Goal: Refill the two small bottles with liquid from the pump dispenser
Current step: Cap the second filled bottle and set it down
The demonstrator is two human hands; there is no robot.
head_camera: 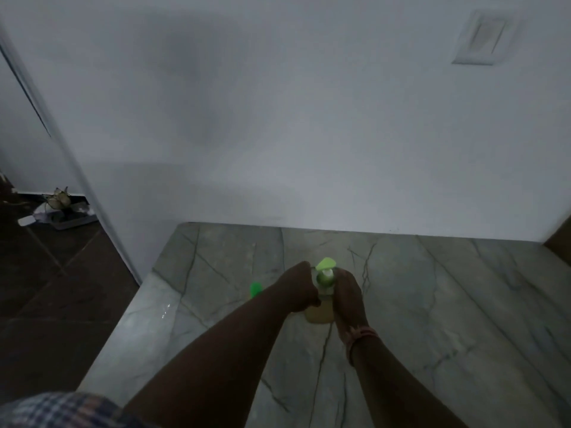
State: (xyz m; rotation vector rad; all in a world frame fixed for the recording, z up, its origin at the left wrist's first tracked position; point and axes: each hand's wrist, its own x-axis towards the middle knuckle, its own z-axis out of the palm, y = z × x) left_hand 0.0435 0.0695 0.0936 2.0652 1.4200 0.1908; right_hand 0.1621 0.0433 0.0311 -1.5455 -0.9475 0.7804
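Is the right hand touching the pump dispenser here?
Touching. The head view shows the right hand wrapped against the side of the pump dispenser, its fingers overlapping the bottle just below the green pump head.

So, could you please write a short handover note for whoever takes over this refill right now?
Left hand: fingers curled at the pump dispenser, beside its neck.
Right hand: holds the dispenser body from the other side.
The dispenser stands on the marble counter, green pump head up, yellowish liquid low inside.
A green item sits behind the left forearm; too dim to identify.
Done: cannot tell.
Left: locate both small bottles and fill them.
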